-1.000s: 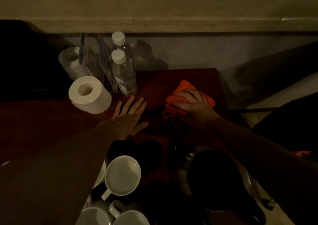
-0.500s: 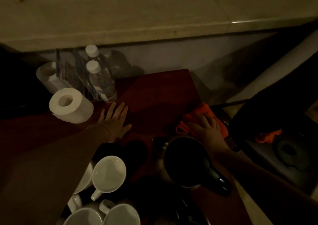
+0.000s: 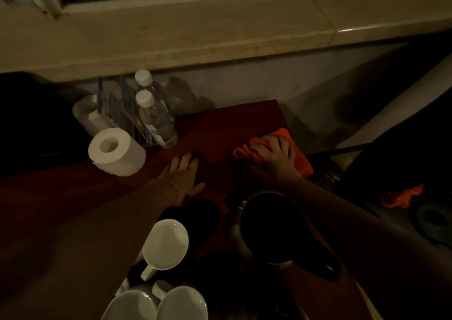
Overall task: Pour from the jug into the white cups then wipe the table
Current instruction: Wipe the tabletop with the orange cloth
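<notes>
**Wipe phase: cloth under right hand, far right corner of table**

Currently the right hand (image 3: 274, 158) presses flat on the orange cloth (image 3: 300, 158), fingers spread over it, palm down, more a press than a pinch. Cloth sits at about 2 o'clock on the red table (image 3: 220, 129), close to the right edge. The left hand (image 3: 183, 173) lies open and flat on the table near centre, holding nothing, probably bracing.

The jug (image 3: 269, 229) stands at 5 o'clock, just behind the right forearm, dark handle pointing toward the person. White cups (image 3: 166, 244) cluster at 6–7 o'clock. Too dark to tell their fill level.

Handling, as a judgement:
- Cloth: soft, light, bunches easily. Flat palm pressure beats a fingertip grip; folds at its left end may drag.
- Jug: likely heavy if full, rigid. Take by the handle only.
- Cups: ceramic-looking, fragile. Take by handles.

Risks: a forearm sweep could clip the jug. Water bottles (image 3: 156, 121) and toilet roll (image 3: 115, 151) at 10–11 o'clock are light and tip easily if the wipe reaches them.
</notes>
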Demonstrator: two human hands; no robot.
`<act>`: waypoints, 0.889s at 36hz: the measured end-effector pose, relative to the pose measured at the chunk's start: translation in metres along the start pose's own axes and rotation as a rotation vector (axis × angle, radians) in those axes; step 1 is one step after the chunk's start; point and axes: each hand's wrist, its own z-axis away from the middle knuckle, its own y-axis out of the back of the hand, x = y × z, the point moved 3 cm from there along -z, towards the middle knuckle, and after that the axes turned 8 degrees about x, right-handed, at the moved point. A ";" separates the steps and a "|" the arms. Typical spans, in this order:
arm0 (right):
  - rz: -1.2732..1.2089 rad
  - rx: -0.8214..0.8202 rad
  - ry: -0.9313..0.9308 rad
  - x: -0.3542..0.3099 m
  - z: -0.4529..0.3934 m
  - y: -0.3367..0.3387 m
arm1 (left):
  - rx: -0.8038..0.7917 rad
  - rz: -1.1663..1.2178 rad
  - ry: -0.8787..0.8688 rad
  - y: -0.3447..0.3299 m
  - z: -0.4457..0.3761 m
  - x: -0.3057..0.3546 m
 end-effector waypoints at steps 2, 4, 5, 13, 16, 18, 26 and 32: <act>-0.010 -0.038 -0.007 0.004 0.007 0.002 | -0.022 -0.063 -0.085 0.000 0.003 0.007; -0.048 -0.038 0.029 0.010 0.018 0.007 | -0.028 -0.098 -0.184 0.003 0.006 0.017; -0.073 -0.004 0.078 0.012 0.024 0.010 | -0.019 -0.102 -0.229 0.007 0.007 0.023; -0.334 0.142 -0.003 0.016 0.094 0.053 | 0.102 0.225 -0.256 0.037 0.026 0.071; -0.471 0.151 -0.167 0.009 0.124 0.066 | 0.099 0.591 -0.093 0.045 0.032 0.082; -0.576 0.095 -0.244 0.001 0.141 0.074 | 0.097 0.723 -0.049 0.051 0.037 0.086; -0.902 0.231 -0.622 -0.033 0.189 0.105 | 0.059 1.138 0.177 0.038 0.062 0.089; -0.854 0.362 -0.686 -0.048 0.211 0.102 | -0.039 1.469 0.346 0.033 0.076 0.108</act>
